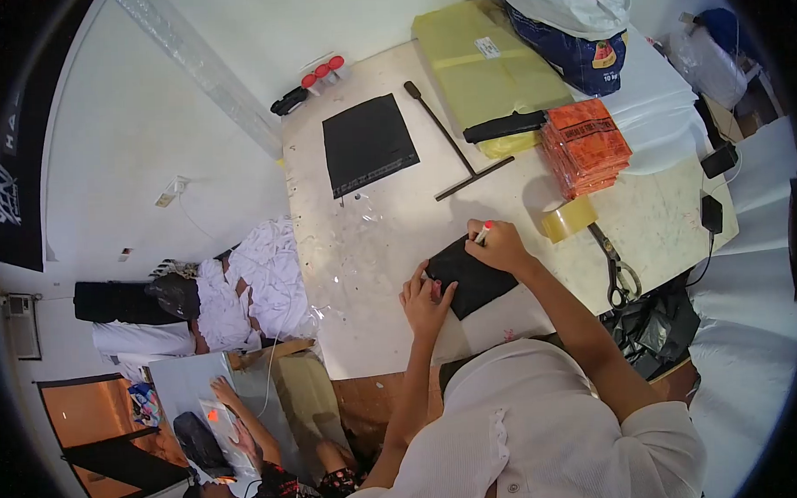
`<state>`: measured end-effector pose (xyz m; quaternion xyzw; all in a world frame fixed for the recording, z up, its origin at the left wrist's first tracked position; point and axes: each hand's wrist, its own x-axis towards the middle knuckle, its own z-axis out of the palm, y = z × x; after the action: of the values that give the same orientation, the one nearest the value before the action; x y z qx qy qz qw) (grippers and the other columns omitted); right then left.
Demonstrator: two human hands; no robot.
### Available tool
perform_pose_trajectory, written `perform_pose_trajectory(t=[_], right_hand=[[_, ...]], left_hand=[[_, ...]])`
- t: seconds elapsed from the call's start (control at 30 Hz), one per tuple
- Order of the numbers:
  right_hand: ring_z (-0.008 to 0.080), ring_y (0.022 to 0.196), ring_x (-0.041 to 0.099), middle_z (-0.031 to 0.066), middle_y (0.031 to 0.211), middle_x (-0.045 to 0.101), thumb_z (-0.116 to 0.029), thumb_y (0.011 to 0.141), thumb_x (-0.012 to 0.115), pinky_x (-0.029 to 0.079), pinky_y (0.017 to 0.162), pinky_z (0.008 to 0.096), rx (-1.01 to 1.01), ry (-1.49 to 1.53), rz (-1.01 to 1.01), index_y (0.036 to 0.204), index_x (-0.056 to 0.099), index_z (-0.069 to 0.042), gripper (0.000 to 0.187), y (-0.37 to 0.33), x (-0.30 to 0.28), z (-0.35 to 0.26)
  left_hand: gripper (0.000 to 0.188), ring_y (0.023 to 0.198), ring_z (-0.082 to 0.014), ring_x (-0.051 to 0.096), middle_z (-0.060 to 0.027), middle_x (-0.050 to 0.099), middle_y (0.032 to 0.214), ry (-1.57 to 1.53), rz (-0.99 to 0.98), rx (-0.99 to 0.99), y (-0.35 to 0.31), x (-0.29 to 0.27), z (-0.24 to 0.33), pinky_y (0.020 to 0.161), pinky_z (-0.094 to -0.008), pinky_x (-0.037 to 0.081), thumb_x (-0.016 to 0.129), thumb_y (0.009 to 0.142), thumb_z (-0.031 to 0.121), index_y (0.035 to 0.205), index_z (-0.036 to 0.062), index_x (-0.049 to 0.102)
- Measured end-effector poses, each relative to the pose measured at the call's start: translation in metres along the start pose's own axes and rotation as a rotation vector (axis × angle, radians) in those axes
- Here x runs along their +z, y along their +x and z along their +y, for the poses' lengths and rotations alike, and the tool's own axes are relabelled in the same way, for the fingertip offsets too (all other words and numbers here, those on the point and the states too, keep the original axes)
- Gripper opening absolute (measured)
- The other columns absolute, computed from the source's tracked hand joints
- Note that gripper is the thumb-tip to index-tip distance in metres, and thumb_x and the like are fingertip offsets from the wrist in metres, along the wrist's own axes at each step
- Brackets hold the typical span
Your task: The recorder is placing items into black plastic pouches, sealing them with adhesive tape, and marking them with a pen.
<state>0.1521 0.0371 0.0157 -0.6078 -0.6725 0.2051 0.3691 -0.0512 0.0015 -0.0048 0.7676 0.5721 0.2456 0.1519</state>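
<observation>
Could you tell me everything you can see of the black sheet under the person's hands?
The black sheet is a dark, roughly four-sided piece, matt and thin-looking; whether it is cloth or plastic, I cannot tell. It lies flat and turned at an angle on the pale table, near the person's edge. Fingers of the left hand rest at its left side. The right hand, gripping a red-ended marker, covers its upper part; the marker's writing tip is hidden.
</observation>
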Motion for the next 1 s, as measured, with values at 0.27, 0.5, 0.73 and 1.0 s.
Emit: perform_pose_trajectory(t=[0.27,0.5,0.73,1.0], right_hand=[[0.0278,0.053,0.056,0.0109,0.056,0.053,-0.021,0.074,0.061,0.042,0.049,0.0358,0.008,0.068,0.098,0.072,0.050,-0.008,0.017,0.001,-0.002,0.001],[0.0109,0.069,0.058,0.0030,0.071,0.059,-0.010,0.081,0.058,0.043,0.064,0.0243,0.207,0.830,-0.017,0.072,0.051,-0.004,0.013,0.008,-0.014,-0.002],[0.0089,0.066,0.055,0.0072,0.073,0.064,-0.021,0.089,0.052,0.040,0.062,0.0220,0.310,0.964,-0.255,0.078,0.061,-0.002,0.024,-0.003,-0.072,-0.025],[0.0114,0.055,0.056,0.0070,0.059,0.060,-0.027,0.092,0.044,0.037,0.054,0.0218,0.387,0.900,-0.221,0.069,0.060,-0.003,0.037,-0.014,-0.080,-0.039]], left_hand=[[0.035,0.097,-0.0223,0.048,-0.0003,0.049,0.126,-0.016,-0.010,-0.011,0.000,0.001,0.000,0.085,-0.0343,0.035,0.072,0.069,0.035,0.073,0.0040,0.057],[0.023,0.097,-0.0232,0.046,-0.0054,0.052,0.117,-0.177,0.046,0.017,-0.005,0.000,-0.004,0.087,-0.0370,0.031,0.062,0.080,0.026,0.080,0.0039,0.056],[0.014,0.080,-0.0224,0.047,-0.0024,0.054,0.082,-0.114,-0.092,0.127,-0.003,-0.033,0.054,0.075,-0.0366,0.032,0.061,0.082,0.021,0.089,0.0098,0.059],[0.014,0.078,-0.0226,0.046,-0.0048,0.050,0.080,-0.137,-0.113,0.205,0.004,-0.031,0.072,0.072,-0.0355,0.031,0.061,0.082,0.021,0.088,0.0078,0.059]])
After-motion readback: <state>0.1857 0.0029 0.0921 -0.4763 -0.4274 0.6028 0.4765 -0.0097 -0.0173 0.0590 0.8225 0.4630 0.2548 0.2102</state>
